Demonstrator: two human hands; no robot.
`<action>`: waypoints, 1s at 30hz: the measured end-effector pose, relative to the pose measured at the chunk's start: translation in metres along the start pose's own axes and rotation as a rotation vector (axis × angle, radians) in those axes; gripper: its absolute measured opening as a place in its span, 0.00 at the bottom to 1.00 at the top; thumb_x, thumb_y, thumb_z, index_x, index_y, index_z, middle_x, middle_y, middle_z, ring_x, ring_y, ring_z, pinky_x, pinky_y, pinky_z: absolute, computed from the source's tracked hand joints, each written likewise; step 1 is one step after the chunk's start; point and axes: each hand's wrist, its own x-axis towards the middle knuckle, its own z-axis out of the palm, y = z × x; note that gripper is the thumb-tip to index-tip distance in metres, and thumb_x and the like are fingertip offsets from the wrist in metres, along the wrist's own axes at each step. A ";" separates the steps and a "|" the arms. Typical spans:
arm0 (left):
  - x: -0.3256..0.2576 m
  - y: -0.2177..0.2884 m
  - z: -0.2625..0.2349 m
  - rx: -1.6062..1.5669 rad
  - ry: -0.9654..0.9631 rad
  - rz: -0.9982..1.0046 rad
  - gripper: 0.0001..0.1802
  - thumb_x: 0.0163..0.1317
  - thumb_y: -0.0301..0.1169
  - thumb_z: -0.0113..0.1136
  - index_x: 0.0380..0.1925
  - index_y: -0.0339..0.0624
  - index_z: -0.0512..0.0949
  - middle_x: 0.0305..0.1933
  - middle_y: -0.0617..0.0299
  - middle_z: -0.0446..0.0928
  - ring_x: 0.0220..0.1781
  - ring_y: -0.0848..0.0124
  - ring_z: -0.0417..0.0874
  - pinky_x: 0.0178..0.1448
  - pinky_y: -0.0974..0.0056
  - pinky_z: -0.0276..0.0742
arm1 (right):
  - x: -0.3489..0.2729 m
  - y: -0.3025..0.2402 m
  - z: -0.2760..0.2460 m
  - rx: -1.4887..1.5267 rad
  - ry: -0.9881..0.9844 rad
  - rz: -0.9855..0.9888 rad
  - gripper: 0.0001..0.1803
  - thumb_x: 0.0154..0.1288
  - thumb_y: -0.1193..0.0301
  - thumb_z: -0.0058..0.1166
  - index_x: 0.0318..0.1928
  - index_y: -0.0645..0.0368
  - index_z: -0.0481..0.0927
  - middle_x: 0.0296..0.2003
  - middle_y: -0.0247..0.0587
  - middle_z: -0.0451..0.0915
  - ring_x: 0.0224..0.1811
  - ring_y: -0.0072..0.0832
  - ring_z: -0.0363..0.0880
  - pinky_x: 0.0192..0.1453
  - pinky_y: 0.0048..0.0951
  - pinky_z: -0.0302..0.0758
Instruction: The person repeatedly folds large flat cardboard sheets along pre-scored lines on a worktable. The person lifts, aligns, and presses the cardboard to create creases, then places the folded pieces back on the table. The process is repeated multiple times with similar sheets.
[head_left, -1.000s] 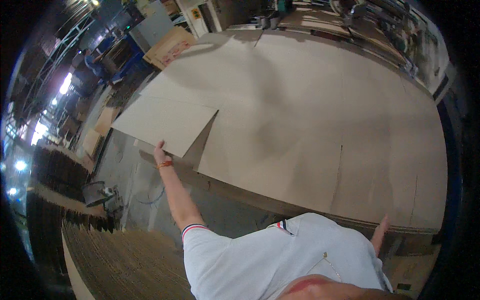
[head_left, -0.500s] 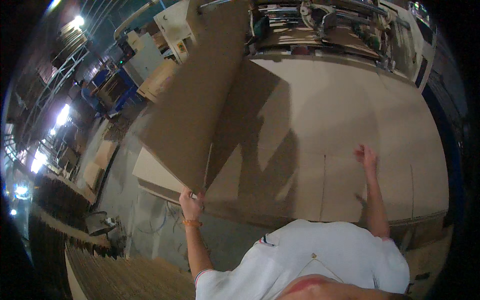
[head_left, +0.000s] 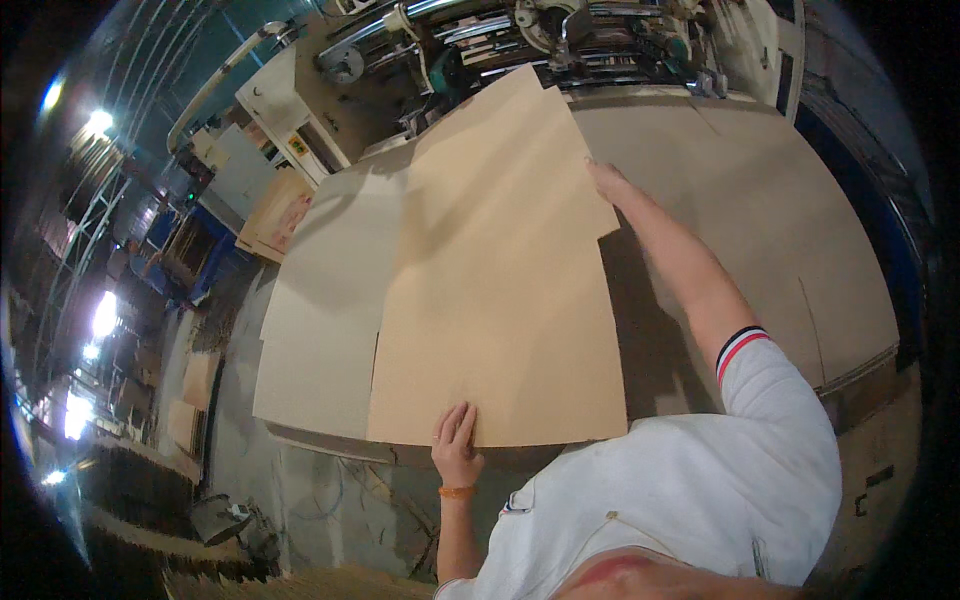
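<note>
Your left hand [head_left: 456, 447] has its fingers [head_left: 462, 425] close together and flat against the near edge of the cardboard sheet [head_left: 500, 270], at about 6 o'clock of the sheet; the thumb side is hidden, so you cannot tell if it really pinches the edge. An orange band [head_left: 457, 491] sits on that wrist. Your right hand [head_left: 606, 180] is stretched far out and meets the right edge of the same sheet at about 2 o'clock; the fingers go behind the board and their grip cannot be seen. The sheet is lifted and tilted, standing above the big cardboard stack [head_left: 760, 210], which spreads under it to both sides. At 12 o'clock, behind the stack, stands a machine [head_left: 560, 40]. At 10 o'clock lies a smaller pile of boards [head_left: 275, 215].
</note>
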 end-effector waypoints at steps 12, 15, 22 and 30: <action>0.038 -0.044 -0.044 -0.064 0.281 -0.102 0.15 0.54 0.29 0.60 0.42 0.38 0.83 0.44 0.51 0.83 0.46 0.55 0.84 0.51 0.58 0.79 | -0.121 -0.009 -0.008 0.736 -0.523 -0.063 0.29 0.71 0.48 0.40 0.55 0.59 0.75 0.45 0.41 0.81 0.49 0.31 0.78 0.52 0.35 0.76; 0.065 -0.066 -0.083 0.041 0.291 -0.022 0.15 0.57 0.31 0.59 0.42 0.35 0.82 0.41 0.50 0.83 0.42 0.56 0.84 0.49 0.59 0.80 | -0.172 0.075 -0.086 0.042 0.110 -0.096 0.20 0.68 0.56 0.47 0.48 0.58 0.79 0.40 0.42 0.82 0.43 0.29 0.79 0.49 0.33 0.76; 0.121 -0.197 -0.222 0.454 0.564 -0.104 0.19 0.63 0.29 0.58 0.52 0.30 0.75 0.50 0.51 0.79 0.44 0.63 0.79 0.49 0.58 0.77 | -0.358 0.351 -0.264 -1.300 1.143 0.624 0.30 0.61 0.53 0.54 0.57 0.60 0.73 0.56 0.50 0.75 0.56 0.42 0.74 0.63 0.39 0.67; 0.218 -0.241 -0.191 0.447 0.556 -0.230 0.19 0.65 0.32 0.56 0.52 0.30 0.76 0.49 0.50 0.80 0.43 0.64 0.79 0.49 0.59 0.75 | -0.361 0.394 -0.294 -0.110 1.361 0.517 0.30 0.56 0.55 0.56 0.53 0.66 0.75 0.50 0.58 0.78 0.53 0.51 0.76 0.56 0.45 0.72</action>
